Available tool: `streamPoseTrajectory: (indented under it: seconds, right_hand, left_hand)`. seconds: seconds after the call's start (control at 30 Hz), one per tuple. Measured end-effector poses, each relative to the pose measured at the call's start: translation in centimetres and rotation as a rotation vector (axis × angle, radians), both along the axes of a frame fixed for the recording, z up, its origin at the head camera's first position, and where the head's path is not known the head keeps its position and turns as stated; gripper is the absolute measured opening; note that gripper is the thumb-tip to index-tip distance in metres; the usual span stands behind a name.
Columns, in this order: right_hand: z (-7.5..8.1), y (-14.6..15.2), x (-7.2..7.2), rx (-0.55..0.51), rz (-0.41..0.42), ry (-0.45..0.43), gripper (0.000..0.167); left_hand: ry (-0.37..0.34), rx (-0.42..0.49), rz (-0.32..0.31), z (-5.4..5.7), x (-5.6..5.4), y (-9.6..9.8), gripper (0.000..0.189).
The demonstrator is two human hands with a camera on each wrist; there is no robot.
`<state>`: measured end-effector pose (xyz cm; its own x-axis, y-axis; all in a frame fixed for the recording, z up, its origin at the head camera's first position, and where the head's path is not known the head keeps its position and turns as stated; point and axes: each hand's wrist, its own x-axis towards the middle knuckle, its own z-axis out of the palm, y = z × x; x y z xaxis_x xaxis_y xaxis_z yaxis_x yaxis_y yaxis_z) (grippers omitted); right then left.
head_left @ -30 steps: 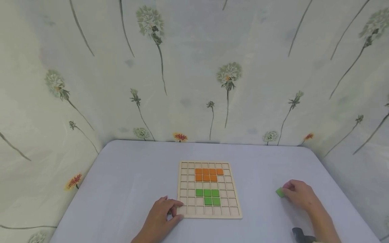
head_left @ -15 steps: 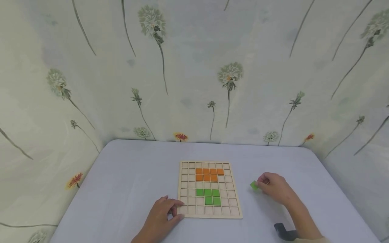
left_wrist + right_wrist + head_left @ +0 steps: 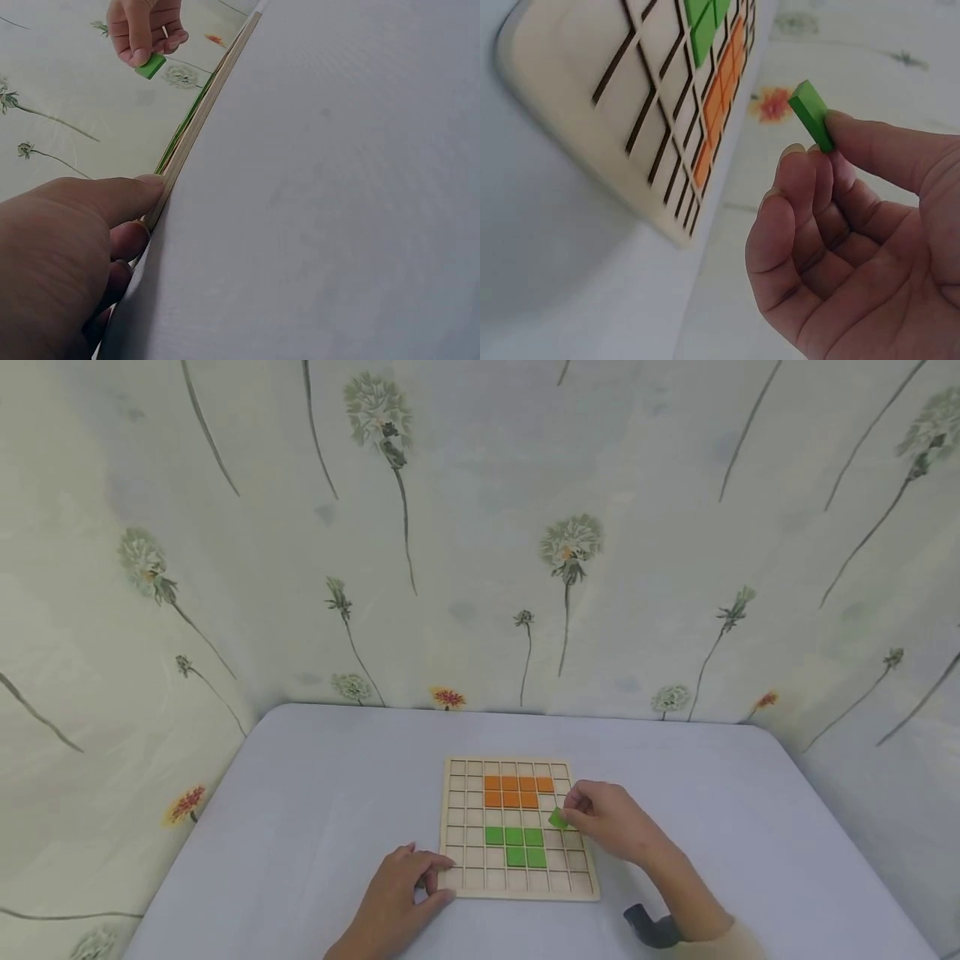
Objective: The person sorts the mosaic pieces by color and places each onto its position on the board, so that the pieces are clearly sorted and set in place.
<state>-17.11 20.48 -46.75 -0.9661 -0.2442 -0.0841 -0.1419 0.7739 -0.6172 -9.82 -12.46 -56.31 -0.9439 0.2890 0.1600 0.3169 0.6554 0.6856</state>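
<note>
A square wooden grid board lies on the table, with several orange tiles in its upper rows and several green tiles lower down. My left hand holds the board's near left corner, thumb at the front edge and index finger on the left edge. In the left wrist view, the thumb presses against the board's side. Above the right part of the board, my right hand pinches one loose green tile by its edge between thumb and fingers. That tile is tilted and apart from the board.
The white tabletop extends around the board on all sides. Behind it hangs a pale curtain printed with dandelions. A dark curved strap-like piece sits by the right wrist.
My right hand has carried the green tile leftward from the table's right side to over the board. The left hand has stayed at the board's corner.
</note>
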Motion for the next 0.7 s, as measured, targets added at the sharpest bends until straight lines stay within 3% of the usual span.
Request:
streamPoseTrajectory:
  seconds: [0.3,0.7]
  right_hand:
    - [-1.1,-4.0,0.2,0.008,0.24,0.052,0.01]
    - [-2.6,-6.7,0.3,0.102,0.367,0.095,0.009]
  left_hand:
    - [0.006,0.0,-0.008,0.5,0.3,0.0,0.035]
    - [0.066,0.012,-0.023,-0.5,0.1,0.0,0.034]
